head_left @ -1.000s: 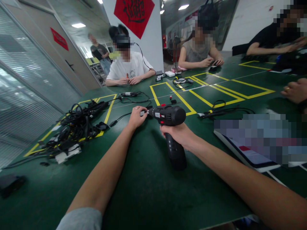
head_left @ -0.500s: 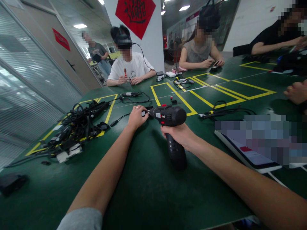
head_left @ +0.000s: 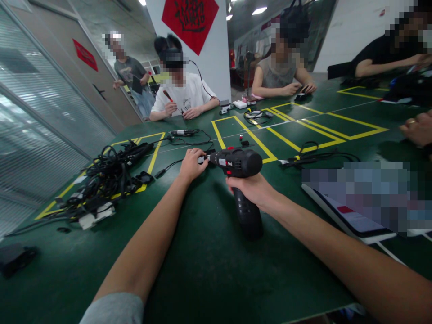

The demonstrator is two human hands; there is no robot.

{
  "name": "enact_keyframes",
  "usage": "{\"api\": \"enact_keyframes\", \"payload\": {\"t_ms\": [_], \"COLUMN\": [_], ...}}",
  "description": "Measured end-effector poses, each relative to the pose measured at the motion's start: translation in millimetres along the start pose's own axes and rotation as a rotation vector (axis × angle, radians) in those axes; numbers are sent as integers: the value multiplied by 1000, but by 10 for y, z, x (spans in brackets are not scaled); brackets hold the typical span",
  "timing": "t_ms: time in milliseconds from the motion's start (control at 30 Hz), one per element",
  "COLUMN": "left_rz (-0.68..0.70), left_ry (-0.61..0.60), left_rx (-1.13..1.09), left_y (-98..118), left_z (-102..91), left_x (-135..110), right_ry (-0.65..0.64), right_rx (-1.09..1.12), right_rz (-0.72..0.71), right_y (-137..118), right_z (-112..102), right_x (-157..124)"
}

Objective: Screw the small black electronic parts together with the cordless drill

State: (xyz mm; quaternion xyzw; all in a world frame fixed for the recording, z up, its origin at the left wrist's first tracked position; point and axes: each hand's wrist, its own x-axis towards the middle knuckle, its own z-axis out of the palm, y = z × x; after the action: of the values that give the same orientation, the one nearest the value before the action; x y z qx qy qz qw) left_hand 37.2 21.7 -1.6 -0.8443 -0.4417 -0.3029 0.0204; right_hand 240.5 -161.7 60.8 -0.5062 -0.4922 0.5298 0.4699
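Observation:
My right hand [head_left: 251, 189] is wrapped round the handle of a black cordless drill [head_left: 239, 163] with red buttons. The drill lies level, its chuck pointing left toward my left hand [head_left: 193, 165]. The fingers of that hand are closed on a small dark box with a white label [head_left: 201, 159], on the table. Most of the box is hidden by the fingers and the drill's nose. The drill's tip meets the box or stops right beside it; I cannot tell which. A thin black cable [head_left: 173, 166] runs left from under my left hand.
A heap of black cables and adapters [head_left: 118, 173] lies on the left. Beyond my hands are a small black piece [head_left: 245, 143] and a labelled adapter [head_left: 182, 132]. A tablet [head_left: 357, 225] and a cable bundle [head_left: 313, 156] are on the right. Several people sit around the green table [head_left: 209, 270].
My hands, the drill and the box stay in place. Across the table, a person's screwdriver has tilted left, and a person standing behind has shifted left.

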Motion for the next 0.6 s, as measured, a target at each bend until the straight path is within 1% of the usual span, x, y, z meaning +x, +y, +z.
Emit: {"api": "enact_keyframes", "payload": {"t_ms": [133,300,600], "left_rz": [35,16,0], "left_ry": [-20,-36,-7], "left_rx": [-29,-25,-22], "left_y": [-29,-25,-6], "left_z": [-14,-24,-2], "left_x": [-7,-15,-8], "right_ry": [7,10,7], "right_rx": [9,-12,-2], "right_rz": [-1,-1,-2], "right_y": [3,7,14], "right_z": [-1,-2,1], "right_x": [3,5,4]}}
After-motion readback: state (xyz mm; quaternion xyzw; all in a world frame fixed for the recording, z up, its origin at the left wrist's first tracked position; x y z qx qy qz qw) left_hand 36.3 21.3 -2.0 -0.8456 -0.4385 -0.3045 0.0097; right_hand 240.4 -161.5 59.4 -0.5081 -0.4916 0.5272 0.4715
